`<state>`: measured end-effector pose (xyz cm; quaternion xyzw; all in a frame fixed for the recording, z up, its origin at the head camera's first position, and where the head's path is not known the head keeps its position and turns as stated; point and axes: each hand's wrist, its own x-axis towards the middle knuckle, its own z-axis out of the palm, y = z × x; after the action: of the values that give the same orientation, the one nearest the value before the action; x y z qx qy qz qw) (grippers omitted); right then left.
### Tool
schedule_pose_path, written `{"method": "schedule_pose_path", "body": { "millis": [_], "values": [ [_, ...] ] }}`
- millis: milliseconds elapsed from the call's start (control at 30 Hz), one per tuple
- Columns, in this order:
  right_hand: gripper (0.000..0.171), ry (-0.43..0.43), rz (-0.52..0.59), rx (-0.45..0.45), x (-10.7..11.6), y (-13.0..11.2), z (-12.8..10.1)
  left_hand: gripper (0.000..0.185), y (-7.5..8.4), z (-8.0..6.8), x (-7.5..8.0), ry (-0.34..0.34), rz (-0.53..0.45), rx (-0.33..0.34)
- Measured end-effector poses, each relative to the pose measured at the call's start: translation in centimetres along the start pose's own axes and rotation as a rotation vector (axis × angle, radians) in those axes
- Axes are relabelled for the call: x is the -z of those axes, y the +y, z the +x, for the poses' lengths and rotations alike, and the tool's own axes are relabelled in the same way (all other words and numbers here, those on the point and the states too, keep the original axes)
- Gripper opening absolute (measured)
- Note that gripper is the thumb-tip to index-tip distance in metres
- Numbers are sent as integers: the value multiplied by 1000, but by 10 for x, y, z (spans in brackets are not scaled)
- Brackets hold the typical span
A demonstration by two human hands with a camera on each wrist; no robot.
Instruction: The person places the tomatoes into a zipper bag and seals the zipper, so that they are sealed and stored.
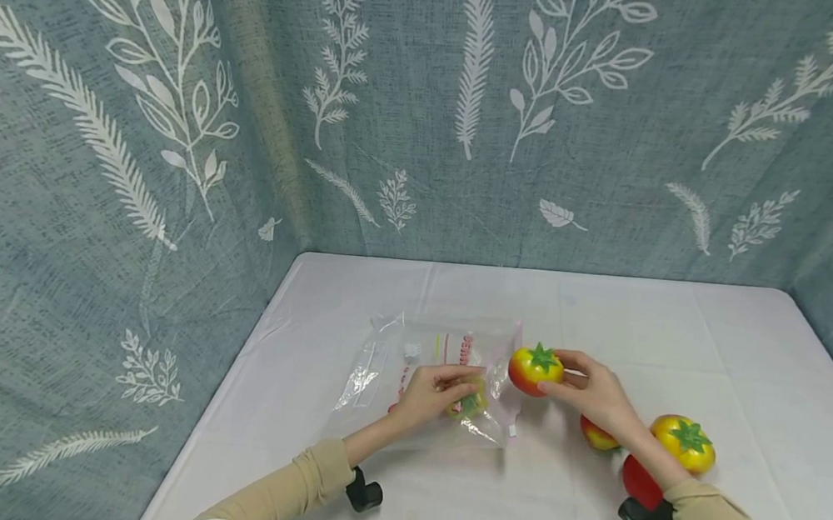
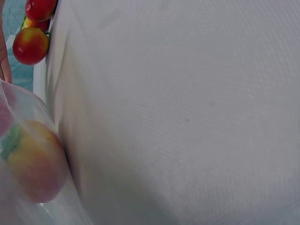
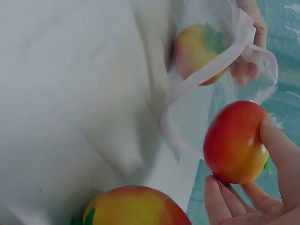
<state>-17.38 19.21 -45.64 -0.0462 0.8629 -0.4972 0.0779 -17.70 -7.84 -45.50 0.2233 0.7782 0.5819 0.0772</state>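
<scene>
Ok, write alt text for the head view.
A right hand holds a red-and-yellow tomato by the mouth of a clear plastic bag gripped by the left hand, with another tomato inside. More fruit lies on the white table, towards the picture's right.

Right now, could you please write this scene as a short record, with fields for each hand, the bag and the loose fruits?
left hand: holds the clear bag near its opening
right hand: grips a red-and-yellow fruit by the opening
inside bag: at least one bagged fruit
loose, right side: yellow fruit, red fruit, orange fruit; last two partly hidden
surface: white cloth
</scene>
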Motion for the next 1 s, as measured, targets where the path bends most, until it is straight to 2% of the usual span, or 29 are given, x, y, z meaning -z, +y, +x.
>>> {"method": "schedule_pose_path", "body": {
  "millis": [333,1000],
  "values": [
    [67,-22,-8,9,-9,0,0,28,0,0,-1,14,13,-26],
    [65,-33,-38,8,-26,2,2,28,-2,-1,1,-5,-8,-22]
  ]
}}
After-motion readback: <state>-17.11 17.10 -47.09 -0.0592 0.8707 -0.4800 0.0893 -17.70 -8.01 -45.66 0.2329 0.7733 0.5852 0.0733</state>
